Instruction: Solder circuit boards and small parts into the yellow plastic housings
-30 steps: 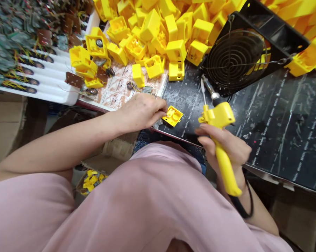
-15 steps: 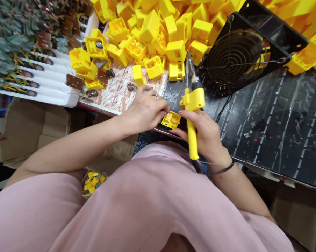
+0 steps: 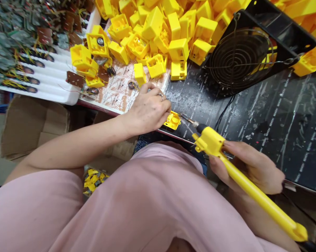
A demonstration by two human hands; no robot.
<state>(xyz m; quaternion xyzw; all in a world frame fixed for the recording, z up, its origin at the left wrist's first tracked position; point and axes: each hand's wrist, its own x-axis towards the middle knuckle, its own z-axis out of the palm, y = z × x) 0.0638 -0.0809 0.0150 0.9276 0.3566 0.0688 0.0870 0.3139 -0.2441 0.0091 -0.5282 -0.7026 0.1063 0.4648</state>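
Note:
My left hand [image 3: 147, 110] pinches a small flat yellow plastic part [image 3: 173, 120] against the black mat [image 3: 265, 115] at the table's near edge. A ring shows on one finger. My right hand [image 3: 248, 166] is wrapped round the long handle of a yellow soldering iron [image 3: 242, 176]. The iron lies slanted, its metal tip pointing up-left and touching the small part's right edge.
A heap of yellow plastic housings [image 3: 158, 31] fills the back of the table. A black fan with a wire guard [image 3: 242, 56] leans at the back right. White trays of wired circuit boards [image 3: 24, 59] lie left. Cardboard boxes [image 3: 29, 122] stand below the table.
The right hand swung the soldering iron from upright, tip pointing away, down to a slant with its tip at the small part. The left hand stayed on the part.

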